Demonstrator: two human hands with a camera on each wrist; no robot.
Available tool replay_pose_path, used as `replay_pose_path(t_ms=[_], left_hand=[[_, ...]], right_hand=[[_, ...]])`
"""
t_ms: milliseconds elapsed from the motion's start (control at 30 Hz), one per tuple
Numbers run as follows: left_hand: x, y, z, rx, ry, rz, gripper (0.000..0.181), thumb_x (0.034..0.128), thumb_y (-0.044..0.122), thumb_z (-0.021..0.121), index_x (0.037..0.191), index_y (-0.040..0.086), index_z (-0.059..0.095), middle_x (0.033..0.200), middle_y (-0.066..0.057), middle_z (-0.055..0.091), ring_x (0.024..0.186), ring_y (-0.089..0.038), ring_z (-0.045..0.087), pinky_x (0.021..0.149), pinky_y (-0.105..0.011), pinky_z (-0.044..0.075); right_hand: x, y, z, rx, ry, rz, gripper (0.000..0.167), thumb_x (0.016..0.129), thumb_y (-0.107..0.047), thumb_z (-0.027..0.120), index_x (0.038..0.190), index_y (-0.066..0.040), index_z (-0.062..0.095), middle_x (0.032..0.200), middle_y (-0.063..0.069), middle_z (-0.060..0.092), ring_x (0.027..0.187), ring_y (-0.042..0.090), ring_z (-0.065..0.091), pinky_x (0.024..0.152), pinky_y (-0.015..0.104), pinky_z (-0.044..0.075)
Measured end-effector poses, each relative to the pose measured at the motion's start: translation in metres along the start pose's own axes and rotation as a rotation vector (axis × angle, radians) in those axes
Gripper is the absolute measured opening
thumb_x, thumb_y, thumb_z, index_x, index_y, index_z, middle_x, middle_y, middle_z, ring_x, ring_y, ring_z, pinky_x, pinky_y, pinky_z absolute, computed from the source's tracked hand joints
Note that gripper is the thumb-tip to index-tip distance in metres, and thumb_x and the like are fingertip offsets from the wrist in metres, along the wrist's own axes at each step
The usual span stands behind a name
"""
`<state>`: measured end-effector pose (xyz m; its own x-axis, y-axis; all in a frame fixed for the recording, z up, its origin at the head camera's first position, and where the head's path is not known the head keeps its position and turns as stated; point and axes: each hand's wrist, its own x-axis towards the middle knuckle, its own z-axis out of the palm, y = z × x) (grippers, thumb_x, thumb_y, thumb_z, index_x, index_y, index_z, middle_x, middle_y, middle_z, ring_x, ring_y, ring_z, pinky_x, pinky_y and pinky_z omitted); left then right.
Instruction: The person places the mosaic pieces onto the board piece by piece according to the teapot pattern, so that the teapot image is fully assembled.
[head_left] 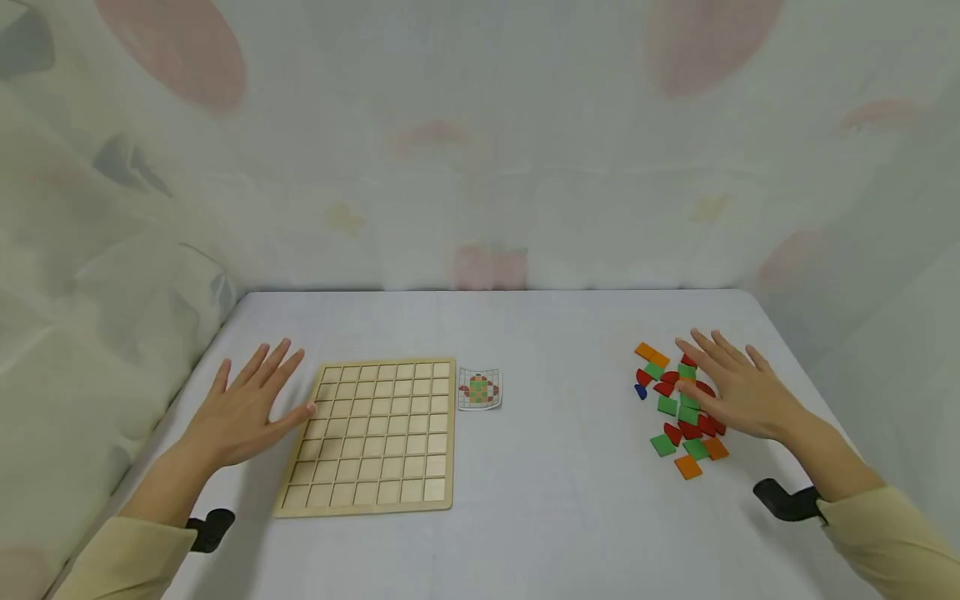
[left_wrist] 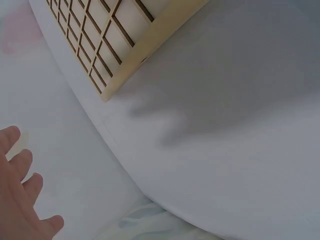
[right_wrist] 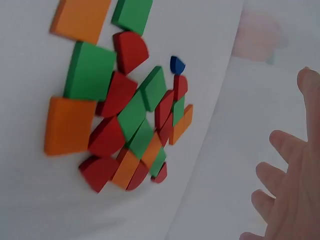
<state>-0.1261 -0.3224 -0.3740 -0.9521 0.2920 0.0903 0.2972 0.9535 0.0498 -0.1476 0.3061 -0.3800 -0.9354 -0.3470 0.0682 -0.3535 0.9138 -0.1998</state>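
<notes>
My left hand hovers with spread fingers beside the left edge of a wooden grid board, its thumb reaching over the edge in the head view. The board's square cells hold no pieces. On the right, my right hand is spread above a loose cluster of flat pieces and hides some of them. Among them are green squares, orange squares, red quarter-round pieces and one small blue piece. Neither hand holds anything.
A small paper card with a coloured pattern on a grid lies against the board's right side. All of it rests on a white-covered table. Patterned cloth hangs behind the table and at both sides.
</notes>
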Motion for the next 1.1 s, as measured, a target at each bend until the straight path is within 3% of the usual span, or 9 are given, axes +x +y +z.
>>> replay_pose_path(t_ms=[267,433,667,900,1100], left_hand=[[-0.001,-0.006,0.004,-0.034,0.106,0.079,0.079,0.0835,0.05,0.059,0.146,0.015,0.027,0.153,-0.008,0.021,0.139,-0.031,0.02,0.111,-0.055,0.004],[-0.003,-0.012,0.008,-0.064,0.139,0.106,0.075,0.0817,0.046,0.064,0.143,0.013,0.034,0.15,-0.01,0.026,0.137,-0.033,0.024,0.109,-0.056,0.013],[-0.008,-0.017,0.017,-0.117,0.129,0.103,0.075,0.0809,0.042,0.066,0.142,0.012,0.035,0.151,-0.01,0.024,0.137,-0.035,0.023,0.104,-0.061,0.019],[-0.014,-0.023,0.027,-0.124,0.129,0.108,0.075,0.0773,0.038,0.071,0.139,0.009,0.039,0.149,-0.013,0.028,0.128,-0.043,0.033,0.092,-0.064,0.028],[-0.02,-0.03,0.035,-0.149,0.071,0.072,0.076,0.0783,0.041,0.07,0.14,0.009,0.038,0.149,-0.015,0.027,0.125,-0.046,0.034,0.089,-0.064,0.029]], right_hand=[[0.019,-0.018,0.005,-0.008,0.047,-0.081,0.068,0.083,-0.038,0.065,0.139,-0.009,0.04,0.139,0.021,0.04,0.127,0.045,0.034,0.096,0.065,0.03],[0.032,-0.03,0.013,0.015,0.079,-0.153,0.065,0.081,-0.032,0.069,0.135,-0.007,0.044,0.134,0.019,0.047,0.121,0.042,0.043,0.092,0.062,0.037],[0.046,-0.047,0.026,0.029,0.092,-0.245,0.064,0.078,-0.031,0.072,0.134,-0.01,0.047,0.13,0.015,0.052,0.116,0.036,0.05,0.09,0.055,0.044],[0.058,-0.071,0.04,0.078,0.066,-0.296,0.059,0.08,-0.031,0.07,0.132,-0.012,0.05,0.129,0.01,0.054,0.115,0.03,0.052,0.093,0.047,0.045],[0.069,-0.091,0.048,0.099,0.065,-0.309,0.057,0.079,-0.03,0.071,0.131,-0.017,0.052,0.126,0.008,0.057,0.112,0.027,0.055,0.087,0.045,0.049]])
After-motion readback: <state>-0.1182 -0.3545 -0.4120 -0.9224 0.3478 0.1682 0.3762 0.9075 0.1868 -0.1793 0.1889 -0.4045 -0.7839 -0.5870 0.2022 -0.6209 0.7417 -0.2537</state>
